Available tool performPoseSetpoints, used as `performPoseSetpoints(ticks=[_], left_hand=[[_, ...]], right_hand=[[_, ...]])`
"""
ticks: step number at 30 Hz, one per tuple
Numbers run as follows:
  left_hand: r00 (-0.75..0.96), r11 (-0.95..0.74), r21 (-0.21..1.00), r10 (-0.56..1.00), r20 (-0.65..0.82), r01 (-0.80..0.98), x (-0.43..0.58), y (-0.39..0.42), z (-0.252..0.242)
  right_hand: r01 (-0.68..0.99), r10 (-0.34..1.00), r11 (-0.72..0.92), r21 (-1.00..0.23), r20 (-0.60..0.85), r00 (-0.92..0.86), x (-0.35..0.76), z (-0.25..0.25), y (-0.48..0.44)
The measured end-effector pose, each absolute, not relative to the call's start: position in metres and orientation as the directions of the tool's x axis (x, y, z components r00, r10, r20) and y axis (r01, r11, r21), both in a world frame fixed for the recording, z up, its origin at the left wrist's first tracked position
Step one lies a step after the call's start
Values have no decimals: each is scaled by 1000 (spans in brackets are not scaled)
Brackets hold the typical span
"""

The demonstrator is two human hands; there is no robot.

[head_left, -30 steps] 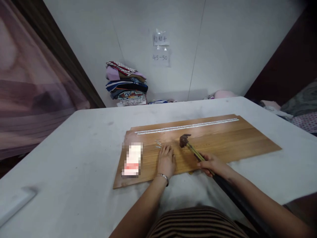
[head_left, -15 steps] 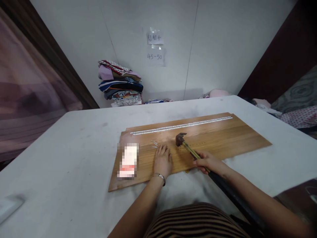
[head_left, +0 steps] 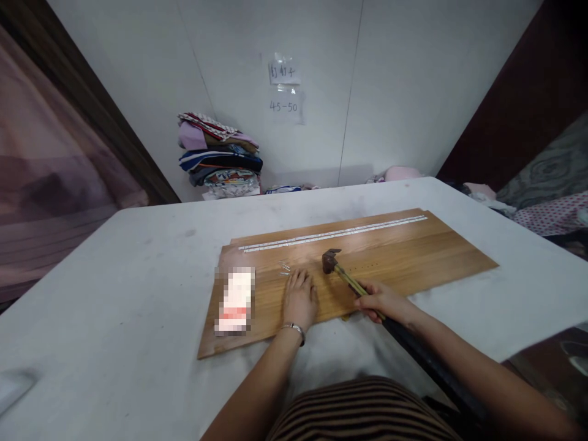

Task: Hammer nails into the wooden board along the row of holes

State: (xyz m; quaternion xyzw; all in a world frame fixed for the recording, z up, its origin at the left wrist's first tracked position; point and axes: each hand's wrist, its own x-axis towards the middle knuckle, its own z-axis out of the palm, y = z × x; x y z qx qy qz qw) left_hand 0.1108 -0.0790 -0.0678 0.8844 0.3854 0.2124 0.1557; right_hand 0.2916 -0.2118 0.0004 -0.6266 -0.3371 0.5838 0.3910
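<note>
My right hand (head_left: 377,301) is wrapped round the handle of a claw hammer (head_left: 349,282). The hammer's rusty brown head is at or just over the wooden board (head_left: 441,245); whether it touches the wood I cannot tell. Flat on the board, left of the hammer, lies my left hand (head_left: 299,298) with its fingers stretched forward. Several loose nails (head_left: 285,268) lie just beyond its fingertips. A row of small dark dots (head_left: 365,267) runs along the wood to the right of the hammer head; they are too small to make out clearly.
Two white marked strips (head_left: 331,234) lie along the board's far side. A blurred-out light rectangle (head_left: 235,301) is at its left end. The board rests on a white table (head_left: 138,288). Folded clothes (head_left: 220,156) are stacked behind the table, against the wall.
The whole view has shifted slightly, so everything appears a little further left. Both hands and the hammer keep nearly the same places over the board.
</note>
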Motion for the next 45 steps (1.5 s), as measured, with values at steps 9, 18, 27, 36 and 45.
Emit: performPoseSetpoints(ticks=[9,18,27,36,45], left_hand=[[614,-664,434,741,274,608,110,-77,-70],[614,-675,430,733,293,599,109,-75,-77],[616,-681,423,728,301,598,110,-75,-77],[609,-674,458,731,308,579,109,-75,-77],[620,-687,404,724,303,604,110,-74,-77]], right_hand=[[-35,886,-452,-891,-453,95,290,3,-212],[-40,882,-458,-888,-459,103,291,5,-212],[-44,882,-459,-887,-462,93,289,5,-212],[-42,883,-456,-889,-458,104,289,7,-211],[-34,882,-457,-889,-458,113,289,10,-212]])
